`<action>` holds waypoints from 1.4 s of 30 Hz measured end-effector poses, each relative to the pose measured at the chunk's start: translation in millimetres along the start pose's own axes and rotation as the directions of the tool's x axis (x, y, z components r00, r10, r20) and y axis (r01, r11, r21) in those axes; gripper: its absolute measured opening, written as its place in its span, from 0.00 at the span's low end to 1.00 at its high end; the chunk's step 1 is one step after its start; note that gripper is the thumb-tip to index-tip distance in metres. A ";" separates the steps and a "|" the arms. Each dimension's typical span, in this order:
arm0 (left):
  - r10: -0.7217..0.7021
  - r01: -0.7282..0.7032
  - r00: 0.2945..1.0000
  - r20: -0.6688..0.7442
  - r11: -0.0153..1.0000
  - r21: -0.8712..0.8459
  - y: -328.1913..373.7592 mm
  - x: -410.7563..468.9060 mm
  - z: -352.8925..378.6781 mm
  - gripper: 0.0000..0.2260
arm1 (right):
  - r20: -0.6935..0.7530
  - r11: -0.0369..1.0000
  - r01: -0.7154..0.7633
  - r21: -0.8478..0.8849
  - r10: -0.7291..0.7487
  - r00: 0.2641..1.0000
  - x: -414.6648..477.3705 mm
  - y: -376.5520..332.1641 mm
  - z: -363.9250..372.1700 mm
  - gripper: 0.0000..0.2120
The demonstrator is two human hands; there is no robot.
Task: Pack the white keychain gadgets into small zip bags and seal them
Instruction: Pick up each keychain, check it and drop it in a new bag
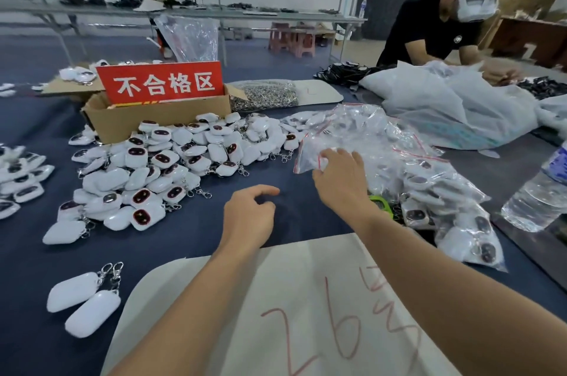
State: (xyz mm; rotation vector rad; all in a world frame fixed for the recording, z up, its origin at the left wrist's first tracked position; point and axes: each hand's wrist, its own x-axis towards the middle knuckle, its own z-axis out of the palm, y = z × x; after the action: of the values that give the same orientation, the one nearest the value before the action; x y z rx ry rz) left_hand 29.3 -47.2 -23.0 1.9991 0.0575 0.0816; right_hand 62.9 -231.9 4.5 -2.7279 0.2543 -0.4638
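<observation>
Two hands above the counter (190, 237): the right hand (340, 180) pinches a zip bag (306, 150), the left hand (248, 217) hovers loosely curled, empty.

The person's left hand (249, 217) and right hand (339, 180) are bare, and both forearms are bare along their whole visible length.

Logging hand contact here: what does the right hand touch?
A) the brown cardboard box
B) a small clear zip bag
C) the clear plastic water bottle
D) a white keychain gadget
B: the right hand pinches the edge of a small clear zip bag with a red seal strip.
</observation>
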 end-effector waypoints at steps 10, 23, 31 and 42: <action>-0.016 0.001 0.999 -0.031 0.906 -0.422 5.1 7.5 -52.4 0.07 | 0.155 0.480 -0.202 0.854 0.136 0.978 -45.7 -78.5 15.0 0.08; 0.390 -0.283 0.871 -0.301 0.896 0.341 -14.9 -41.2 -83.0 0.36 | 0.232 0.552 -0.211 0.807 0.033 0.972 -83.8 -89.8 38.7 0.05; 0.719 -0.689 0.685 0.122 0.584 0.428 1.5 -65.1 -63.6 0.38 | 0.352 0.353 -0.306 0.884 -0.072 0.933 -82.7 -83.6 32.1 0.11; 0.736 -0.565 0.667 -0.115 0.600 0.567 -14.2 -41.5 -68.3 0.38 | 0.541 0.233 -0.489 0.841 -0.343 0.768 -80.1 -82.4 26.8 0.05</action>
State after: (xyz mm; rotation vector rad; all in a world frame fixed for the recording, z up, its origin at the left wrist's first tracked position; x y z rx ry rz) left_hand -17.9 17.3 -8.9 2.3911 -0.5167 1.0034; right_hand 7.2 -129.0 -10.7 -1.3574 -0.1055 0.3532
